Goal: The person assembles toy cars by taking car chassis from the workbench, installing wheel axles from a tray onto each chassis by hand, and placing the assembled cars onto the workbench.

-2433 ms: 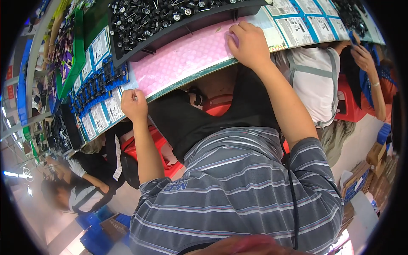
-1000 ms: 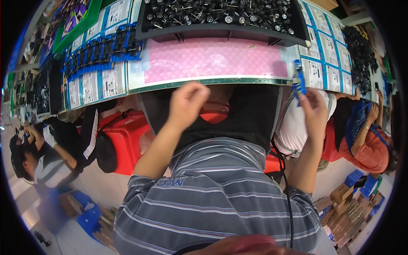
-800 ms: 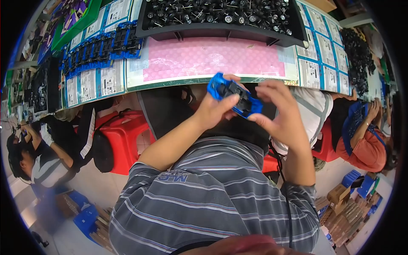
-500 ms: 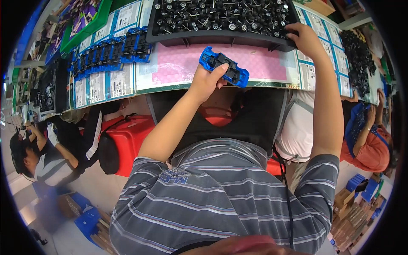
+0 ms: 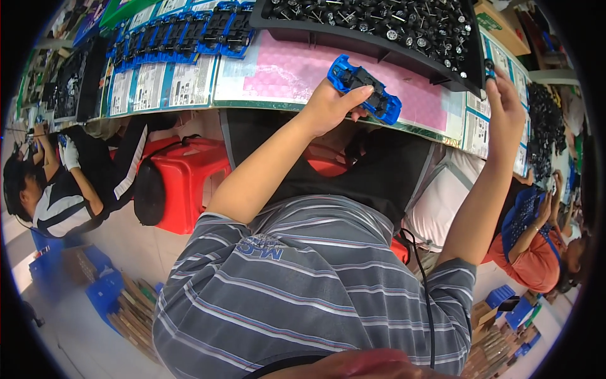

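My left hand (image 5: 331,108) grips a blue toy car body (image 5: 381,103), its black underside facing up and my thumb lying across it. The car is held over the table's near edge. At the right end of a black tray (image 5: 372,50), my right hand (image 5: 506,104) is raised with its fingers pinched together. A small wheel axle (image 5: 489,67) shows at its fingertips, partly hidden by them. Inside the tray is a heap of black wheels on thin metal axles (image 5: 391,31).
A row of blue car bodies (image 5: 189,38) lies underside up on the table's left. A pink sheet (image 5: 284,72) covers the tabletop before me. Red stools (image 5: 183,189) stand beneath. Co-workers sit at left (image 5: 69,202) and right (image 5: 527,252).
My right hand has come out of the tray past its right end, with an axle in its fingers. The view has shifted; my left hand still holds the car body.
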The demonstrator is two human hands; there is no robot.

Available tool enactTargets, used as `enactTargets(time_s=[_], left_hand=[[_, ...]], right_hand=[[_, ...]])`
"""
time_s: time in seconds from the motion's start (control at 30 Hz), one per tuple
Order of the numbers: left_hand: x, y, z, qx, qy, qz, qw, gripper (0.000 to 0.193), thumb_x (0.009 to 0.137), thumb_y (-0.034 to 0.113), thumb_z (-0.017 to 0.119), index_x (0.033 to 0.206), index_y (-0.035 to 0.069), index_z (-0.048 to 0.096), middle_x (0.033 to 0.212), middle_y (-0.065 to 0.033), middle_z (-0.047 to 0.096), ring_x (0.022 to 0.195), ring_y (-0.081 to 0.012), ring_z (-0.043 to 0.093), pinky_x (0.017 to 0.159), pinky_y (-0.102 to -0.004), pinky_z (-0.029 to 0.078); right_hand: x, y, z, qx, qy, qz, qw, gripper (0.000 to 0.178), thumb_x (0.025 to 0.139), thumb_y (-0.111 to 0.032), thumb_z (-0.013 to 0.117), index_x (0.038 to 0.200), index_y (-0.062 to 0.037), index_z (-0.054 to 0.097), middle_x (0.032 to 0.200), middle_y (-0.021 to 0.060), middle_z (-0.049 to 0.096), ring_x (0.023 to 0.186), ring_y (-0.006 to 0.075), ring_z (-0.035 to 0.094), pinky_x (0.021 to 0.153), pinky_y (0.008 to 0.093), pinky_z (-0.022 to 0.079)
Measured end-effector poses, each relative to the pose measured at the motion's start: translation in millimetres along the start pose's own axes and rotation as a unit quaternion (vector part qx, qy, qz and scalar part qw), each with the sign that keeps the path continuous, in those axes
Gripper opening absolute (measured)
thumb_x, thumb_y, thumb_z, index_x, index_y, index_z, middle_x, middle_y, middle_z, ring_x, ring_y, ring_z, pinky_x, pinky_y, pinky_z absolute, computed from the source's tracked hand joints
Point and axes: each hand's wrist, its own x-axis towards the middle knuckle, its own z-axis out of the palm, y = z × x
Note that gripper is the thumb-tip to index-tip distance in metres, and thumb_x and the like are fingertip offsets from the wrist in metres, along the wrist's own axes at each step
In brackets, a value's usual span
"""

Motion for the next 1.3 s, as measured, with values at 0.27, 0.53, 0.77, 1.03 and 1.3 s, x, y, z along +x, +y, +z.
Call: enactTargets(time_s=[0.27, 0.53, 0.77, 1.03, 1.3], left_hand=[[-6, 3, 0, 0.02, 0.027, -0.002, 0.999, 0.019, 0.094, 0.021, 0.067, 0.103, 0.005, 0.062, 0.084, -0.0023, 0.066, 0.069, -0.0095, 0.062, 0.057, -0.024, 0.05], [-6, -2, -2, 0.013, 0.025, -0.013, 1.0, 0.021, 0.094, 0.023, 0.066, 0.104, 0.006, 0.062, 0.085, -0.0021, 0.066, 0.071, -0.0094, 0.062, 0.057, -0.0236, 0.049], [-8, -3, -10, 0.002, 0.017, -0.017, 1.0, 0.024, 0.096, 0.024, 0.063, 0.111, 0.006, 0.057, 0.093, -0.0053, 0.067, 0.075, -0.0128, 0.064, 0.058, -0.0252, 0.049], [-6, 0, -6, 0.015, 0.029, -0.021, 0.999, 0.026, 0.095, 0.025, 0.063, 0.111, 0.006, 0.054, 0.091, -0.0071, 0.066, 0.072, -0.0151, 0.065, 0.057, -0.0264, 0.05], [-5, -2, -10, 0.008, 0.001, -0.006, 1.0, 0.027, 0.096, 0.024, 0.061, 0.116, 0.007, 0.053, 0.096, -0.0082, 0.067, 0.075, -0.0171, 0.065, 0.058, -0.0276, 0.048]], right_hand=[[-90, -69, 99, 0.048, -0.153, -0.042, 0.986, 0.046, 0.074, -0.011, 0.081, 0.113, -0.0012, 0.059, 0.11, 0.0142, 0.065, 0.103, 0.029, 0.063, 0.089, 0.037, 0.05], [-89, -69, 100, 0.049, -0.137, -0.045, 0.988, 0.05, 0.073, -0.013, 0.082, 0.115, -0.0012, 0.059, 0.109, 0.0151, 0.063, 0.099, 0.0323, 0.063, 0.084, 0.0378, 0.051], [-37, -54, 73, -0.002, -0.077, -0.163, 0.984, 0.043, 0.075, -0.017, 0.082, 0.112, -0.0034, 0.064, 0.106, 0.0112, 0.065, 0.092, 0.0246, 0.065, 0.079, 0.036, 0.053], [76, -33, 55, -0.357, -0.304, 0.059, 0.881, 0.021, 0.085, -0.013, 0.068, 0.1, 0.0016, 0.071, 0.09, 0.0179, 0.072, 0.085, 0.029, 0.068, 0.078, 0.0383, 0.052], [88, -25, 50, -0.335, -0.373, 0.047, 0.864, 0.02, 0.087, -0.016, 0.069, 0.099, 0.0001, 0.072, 0.09, 0.0154, 0.073, 0.083, 0.0275, 0.068, 0.077, 0.0373, 0.052]])
